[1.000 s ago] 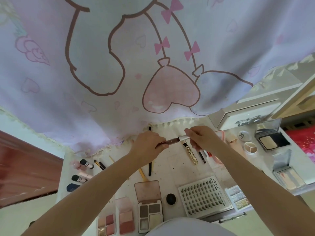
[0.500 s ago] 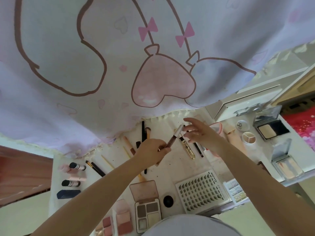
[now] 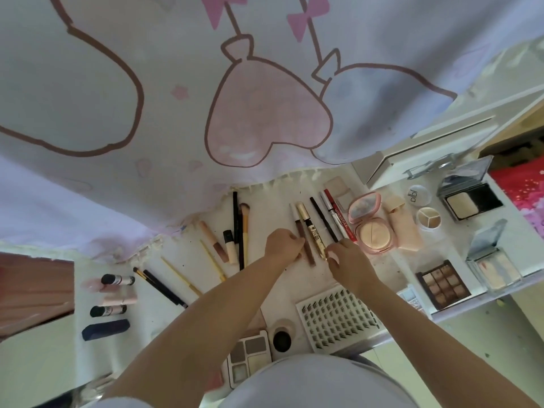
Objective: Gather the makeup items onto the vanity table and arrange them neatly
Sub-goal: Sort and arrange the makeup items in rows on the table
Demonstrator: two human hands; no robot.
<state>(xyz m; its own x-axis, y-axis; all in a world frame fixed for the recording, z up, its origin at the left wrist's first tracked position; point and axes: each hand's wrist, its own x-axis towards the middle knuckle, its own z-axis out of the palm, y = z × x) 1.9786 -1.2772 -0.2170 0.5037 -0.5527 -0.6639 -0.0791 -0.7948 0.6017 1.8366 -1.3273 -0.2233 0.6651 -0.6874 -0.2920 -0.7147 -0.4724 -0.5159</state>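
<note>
Both hands (image 3: 312,254) flank brown lip tube (image 3: 304,238).

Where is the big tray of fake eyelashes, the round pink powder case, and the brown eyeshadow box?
Eyelash tray (image 3: 335,318), head view, middle of its white card.
Pink powder case (image 3: 373,234), head view, on the pale puff in its base.
Eyeshadow box (image 3: 444,284), head view, centre of its brown squares.

Head camera looks steeply down, close over vanity table (image 3: 164,251).
</note>
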